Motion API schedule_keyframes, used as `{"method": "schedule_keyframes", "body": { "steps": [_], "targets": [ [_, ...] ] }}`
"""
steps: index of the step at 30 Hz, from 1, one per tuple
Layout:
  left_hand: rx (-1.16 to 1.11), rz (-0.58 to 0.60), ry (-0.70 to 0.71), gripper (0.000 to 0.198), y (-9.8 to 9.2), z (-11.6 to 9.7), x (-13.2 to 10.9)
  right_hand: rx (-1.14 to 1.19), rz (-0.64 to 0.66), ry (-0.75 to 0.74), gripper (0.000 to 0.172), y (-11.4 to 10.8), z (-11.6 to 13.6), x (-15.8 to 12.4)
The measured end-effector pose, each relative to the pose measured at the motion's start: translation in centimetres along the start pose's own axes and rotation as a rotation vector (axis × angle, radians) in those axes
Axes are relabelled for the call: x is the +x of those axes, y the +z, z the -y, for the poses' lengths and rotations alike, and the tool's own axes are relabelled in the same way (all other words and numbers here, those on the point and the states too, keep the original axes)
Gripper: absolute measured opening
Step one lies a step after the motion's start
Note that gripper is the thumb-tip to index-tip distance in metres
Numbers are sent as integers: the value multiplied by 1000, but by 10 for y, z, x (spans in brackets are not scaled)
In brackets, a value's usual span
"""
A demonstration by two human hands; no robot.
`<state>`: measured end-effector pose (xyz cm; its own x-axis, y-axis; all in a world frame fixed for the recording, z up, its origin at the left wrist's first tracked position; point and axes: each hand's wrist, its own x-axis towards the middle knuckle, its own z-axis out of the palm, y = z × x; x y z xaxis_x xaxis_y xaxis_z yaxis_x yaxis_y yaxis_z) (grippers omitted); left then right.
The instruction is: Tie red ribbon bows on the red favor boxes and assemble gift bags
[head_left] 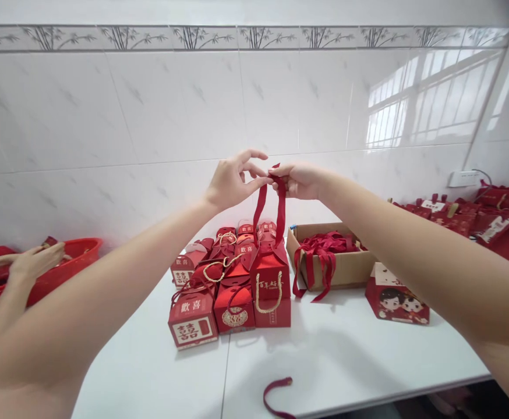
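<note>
Above the cluster of boxes, my right hand (pixel 299 179) pinches a dark red ribbon (pixel 282 212) near its top. My left hand (pixel 239 177) meets it there, thumb and forefinger closed at the ribbon's upper end, its other fingers raised. Two strands of the ribbon hang down to the top of a red gift box (pixel 272 282) with a gold cord on its front. Whether the lower ends are fixed to that box, I cannot tell. Beside it stand a red box with a round emblem (pixel 234 311) and a red box with white characters (pixel 192 320).
A cardboard box (pixel 337 278) to the right holds tangled red ribbons (pixel 324 247). Near it sits a box with cartoon figures (pixel 398 297). A loose ribbon (pixel 276 387) lies at the front edge. Another person's hands (pixel 38 262) work over a red basin (pixel 82 251) at left.
</note>
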<state>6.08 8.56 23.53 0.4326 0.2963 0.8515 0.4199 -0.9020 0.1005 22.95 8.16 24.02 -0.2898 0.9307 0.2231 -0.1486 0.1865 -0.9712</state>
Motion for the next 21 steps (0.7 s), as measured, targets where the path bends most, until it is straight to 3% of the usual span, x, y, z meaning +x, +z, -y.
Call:
{"method": "schedule_keyframes", "body": {
  "steps": [4,7,9,14,18,21],
  "targets": [
    [-396,-81,-431,13,9,-2,-3,-97,86,-214,22,-12,-3,1],
    [-550,53,-697,14,17,-4,-5,-381,164,-459,21,-23,-8,-3],
    [-585,143,-737,22,19,-4,-6,-632,150,-580,19,-28,-11,-7],
    [-634,187,-766,28,18,-5,-6,-1098,94,-809,19,-27,-21,-15],
    [-614,242,-762,23,18,-4,-7,-1116,72,-846,23,-23,-30,-16],
    [-559,196,-703,13,21,-3,-8,-1001,-3,-822,20,-21,-34,-14]
  ]
}}
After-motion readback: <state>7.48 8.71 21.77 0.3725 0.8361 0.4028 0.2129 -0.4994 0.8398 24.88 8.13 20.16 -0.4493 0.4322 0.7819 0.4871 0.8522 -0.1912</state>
